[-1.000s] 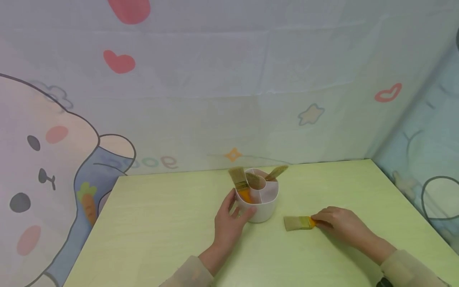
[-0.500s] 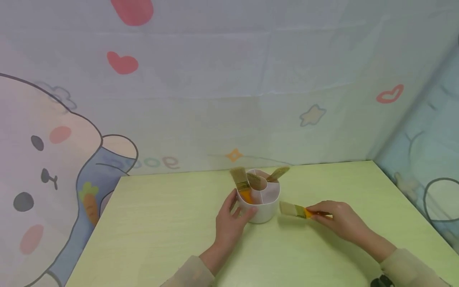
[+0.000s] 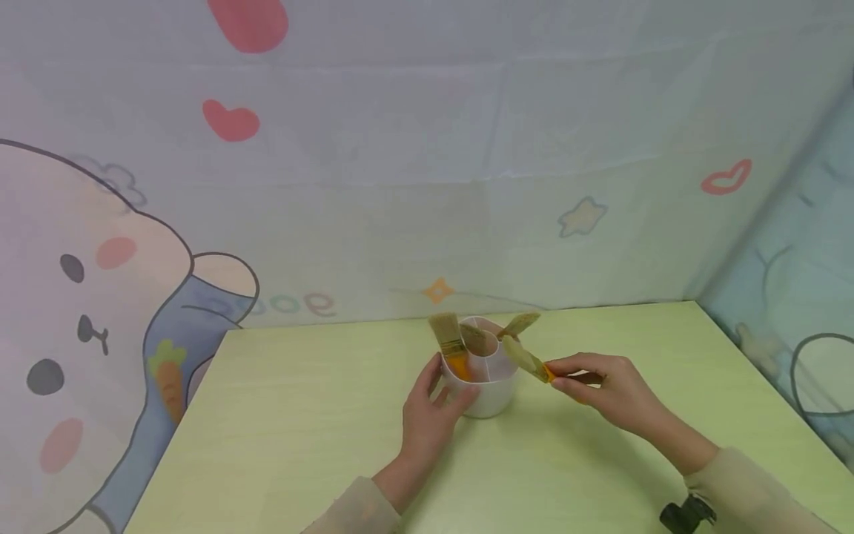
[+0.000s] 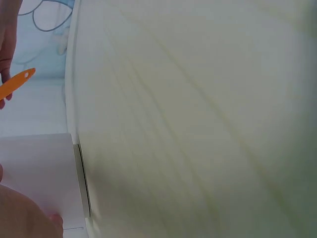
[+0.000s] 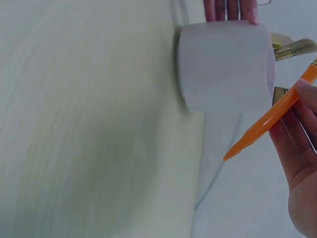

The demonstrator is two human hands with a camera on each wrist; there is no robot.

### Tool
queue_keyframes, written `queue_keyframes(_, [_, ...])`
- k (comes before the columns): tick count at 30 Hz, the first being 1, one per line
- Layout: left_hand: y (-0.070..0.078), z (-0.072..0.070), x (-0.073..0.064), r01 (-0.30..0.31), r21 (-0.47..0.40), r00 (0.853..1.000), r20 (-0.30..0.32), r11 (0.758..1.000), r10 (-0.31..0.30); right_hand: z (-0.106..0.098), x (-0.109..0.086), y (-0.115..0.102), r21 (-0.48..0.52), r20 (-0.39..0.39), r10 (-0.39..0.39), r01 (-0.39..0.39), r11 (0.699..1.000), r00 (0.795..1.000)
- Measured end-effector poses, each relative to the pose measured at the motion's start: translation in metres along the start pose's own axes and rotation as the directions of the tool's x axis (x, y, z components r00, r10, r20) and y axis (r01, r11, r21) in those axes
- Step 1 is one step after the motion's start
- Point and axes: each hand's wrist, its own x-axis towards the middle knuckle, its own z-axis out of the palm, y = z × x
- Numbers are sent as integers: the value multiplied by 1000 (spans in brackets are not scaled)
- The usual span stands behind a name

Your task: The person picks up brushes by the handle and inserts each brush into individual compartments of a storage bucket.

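A white divided brush holder (image 3: 483,399) stands upright on the table, with several bristle brushes leaning in its compartments. One orange-handled brush (image 3: 448,337) pokes up at its left side. My left hand (image 3: 427,415) grips the holder's left side, thumb in front and fingers round the far side. To the right, my right hand (image 3: 603,382) pinches a flat paintbrush (image 3: 527,359) by its orange handle. Its bristles point up and left, overlapping the holder's right rim in the head view. In the right wrist view the orange handle (image 5: 267,119) slants downward, its tail end free of the fingers.
The pale yellow-green table (image 3: 300,415) ends at a cloth backdrop (image 3: 373,222) printed with hearts and a cartoon animal. Another printed cloth (image 3: 794,297) hangs along the right side. A small black device (image 3: 687,513) sits by the right cuff.
My right hand has lifted the paintbrush off the table and moved it up and left to the holder, tilting the bristles upward. My left hand stays on the holder.
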Motion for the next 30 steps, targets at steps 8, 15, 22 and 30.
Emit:
queue_keyframes(8, [1,-1,1,-15,2,1000,4,1000,15,6,21,-27,138,-1,52,-51,989,999])
queue_keyframes(15, [-1,-2,1,7,1,1000,-4,1000,-7,14,41,-47,249,-42,83,-70,966,996])
queue_keyframes(22, [-1,-2,2,-1,-12,1000,4,1000,1,24,54,-53,330,-70,85,-58,942,994])
queue_keyframes(30, [3,-4,1,-7,-9,1000,5,1000,7,37,57,-50,331,-117,44,-2,944,992])
